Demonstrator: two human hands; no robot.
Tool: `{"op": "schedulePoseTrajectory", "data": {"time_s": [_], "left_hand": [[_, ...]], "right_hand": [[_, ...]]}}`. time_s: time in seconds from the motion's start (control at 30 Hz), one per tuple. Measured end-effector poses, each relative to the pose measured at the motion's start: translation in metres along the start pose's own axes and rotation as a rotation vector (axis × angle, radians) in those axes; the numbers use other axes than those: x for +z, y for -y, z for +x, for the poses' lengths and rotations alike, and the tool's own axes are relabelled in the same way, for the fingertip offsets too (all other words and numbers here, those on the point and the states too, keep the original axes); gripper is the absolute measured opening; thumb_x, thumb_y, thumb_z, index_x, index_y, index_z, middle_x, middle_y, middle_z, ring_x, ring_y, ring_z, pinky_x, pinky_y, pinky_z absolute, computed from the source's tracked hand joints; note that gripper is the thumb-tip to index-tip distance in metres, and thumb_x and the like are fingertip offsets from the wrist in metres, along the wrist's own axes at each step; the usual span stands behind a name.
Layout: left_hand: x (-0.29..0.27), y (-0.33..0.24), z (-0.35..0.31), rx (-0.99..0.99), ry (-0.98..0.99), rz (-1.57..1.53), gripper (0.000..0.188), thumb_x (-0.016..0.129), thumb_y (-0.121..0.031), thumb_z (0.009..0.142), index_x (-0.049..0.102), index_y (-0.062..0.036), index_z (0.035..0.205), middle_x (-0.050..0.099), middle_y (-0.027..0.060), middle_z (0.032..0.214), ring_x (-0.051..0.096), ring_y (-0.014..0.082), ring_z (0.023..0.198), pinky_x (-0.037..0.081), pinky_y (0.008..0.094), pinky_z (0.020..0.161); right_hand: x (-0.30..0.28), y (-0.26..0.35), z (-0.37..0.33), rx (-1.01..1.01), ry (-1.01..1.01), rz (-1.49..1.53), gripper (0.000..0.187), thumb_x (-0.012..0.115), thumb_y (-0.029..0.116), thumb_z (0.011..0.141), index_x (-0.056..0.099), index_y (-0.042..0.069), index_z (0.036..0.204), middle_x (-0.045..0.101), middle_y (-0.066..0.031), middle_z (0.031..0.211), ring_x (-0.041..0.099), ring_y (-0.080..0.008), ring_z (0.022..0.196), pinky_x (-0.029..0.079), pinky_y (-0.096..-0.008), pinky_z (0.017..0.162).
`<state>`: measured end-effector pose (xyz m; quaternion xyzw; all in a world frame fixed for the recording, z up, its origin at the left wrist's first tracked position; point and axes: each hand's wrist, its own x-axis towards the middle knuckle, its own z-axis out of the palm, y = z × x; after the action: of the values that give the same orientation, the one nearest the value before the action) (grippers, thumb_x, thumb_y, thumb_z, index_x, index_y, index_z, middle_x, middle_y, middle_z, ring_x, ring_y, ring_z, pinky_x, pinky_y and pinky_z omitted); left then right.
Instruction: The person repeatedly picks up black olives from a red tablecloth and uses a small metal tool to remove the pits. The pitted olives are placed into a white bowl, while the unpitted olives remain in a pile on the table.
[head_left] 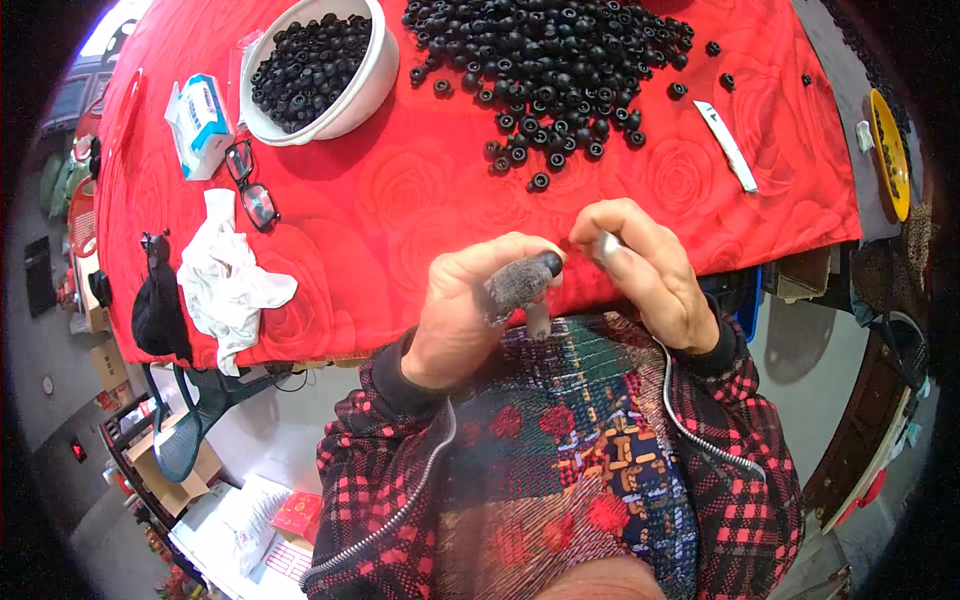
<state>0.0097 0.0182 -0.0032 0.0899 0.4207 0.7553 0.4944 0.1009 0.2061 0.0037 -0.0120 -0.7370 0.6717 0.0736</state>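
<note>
My left hand [455, 300] is closed in a pinch on a small black round part [550, 263], of the same look as those heaped on the table. Dark grey, worn-looking covers [515, 286] wrap some of its fingers. Just to the right, my right hand [645, 270] curls its fingers together, close to the part but apart from it. A pale, shiny patch [607, 245] shows at its fingertips; whether it is a held thing or a finger cover is unclear. Both hands are above the table's near edge.
A large pile of black round parts [550, 70] spreads over the red tablecloth [400, 200]. A white bowl [385, 70] holds more. Around lie a slim white cutter-like strip [727, 147], glasses [258, 205], a tissue pack [200, 125], white cloth [228, 275] and a yellow tray [889, 155].
</note>
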Motion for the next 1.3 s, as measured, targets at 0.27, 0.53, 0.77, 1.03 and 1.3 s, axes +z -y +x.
{"op": "schedulePoseTrajectory", "data": {"time_s": [0.27, 0.53, 0.77, 1.03, 1.3], "left_hand": [[0.001, 0.002, 0.003, -0.019, -0.005, -0.044, 0.024, 0.058, -0.012, 0.092, 0.062, 0.003, 0.11, 0.064, 0.0083, 0.091, 0.06, 0.0128, 0.072, 0.051, 0.0257, 0.056], [-0.002, 0.005, 0.004, 0.008, 0.002, -0.041, 0.024, 0.056, -0.012, 0.093, 0.062, 0.0023, 0.111, 0.065, 0.0075, 0.09, 0.06, 0.0107, 0.074, 0.052, 0.0253, 0.056], [-0.001, 0.006, 0.004, -0.018, -0.025, 0.011, 0.024, 0.055, -0.012, 0.093, 0.062, 0.0031, 0.111, 0.064, 0.0072, 0.089, 0.059, 0.0104, 0.072, 0.051, 0.0251, 0.056], [0.0, 0.006, 0.003, -0.032, -0.029, -0.003, 0.025, 0.055, -0.013, 0.093, 0.062, 0.003, 0.111, 0.064, 0.0073, 0.09, 0.059, 0.0114, 0.073, 0.05, 0.0252, 0.059], [0.001, 0.006, 0.005, -0.095, -0.044, -0.048, 0.025, 0.055, -0.013, 0.093, 0.062, 0.0025, 0.111, 0.063, 0.0068, 0.088, 0.06, 0.0125, 0.072, 0.05, 0.0255, 0.056]], "right_hand": [[0.001, 0.0, 0.01, -0.077, 0.059, -0.166, 0.012, 0.051, 0.009, 0.092, 0.056, -0.001, 0.097, 0.06, -0.0133, 0.083, 0.063, -0.0285, 0.076, 0.049, -0.036, 0.068], [0.0, -0.001, 0.01, -0.102, 0.05, -0.19, 0.011, 0.053, 0.008, 0.091, 0.057, -0.001, 0.095, 0.061, -0.0138, 0.082, 0.063, -0.0292, 0.076, 0.049, -0.0363, 0.066], [-0.003, -0.002, 0.01, -0.101, 0.074, -0.196, 0.01, 0.054, 0.008, 0.09, 0.058, 0.0, 0.094, 0.061, -0.0139, 0.081, 0.063, -0.0297, 0.076, 0.049, -0.0363, 0.066], [-0.005, -0.01, 0.009, -0.163, 0.094, -0.194, 0.013, 0.054, 0.006, 0.089, 0.057, -0.003, 0.097, 0.053, -0.0104, 0.077, 0.053, -0.0217, 0.067, 0.041, -0.0315, 0.061], [-0.005, -0.015, 0.01, -0.095, 0.114, -0.113, 0.012, 0.054, 0.009, 0.09, 0.059, -0.001, 0.096, 0.06, -0.0145, 0.083, 0.062, -0.0308, 0.078, 0.048, -0.0365, 0.067]]}}
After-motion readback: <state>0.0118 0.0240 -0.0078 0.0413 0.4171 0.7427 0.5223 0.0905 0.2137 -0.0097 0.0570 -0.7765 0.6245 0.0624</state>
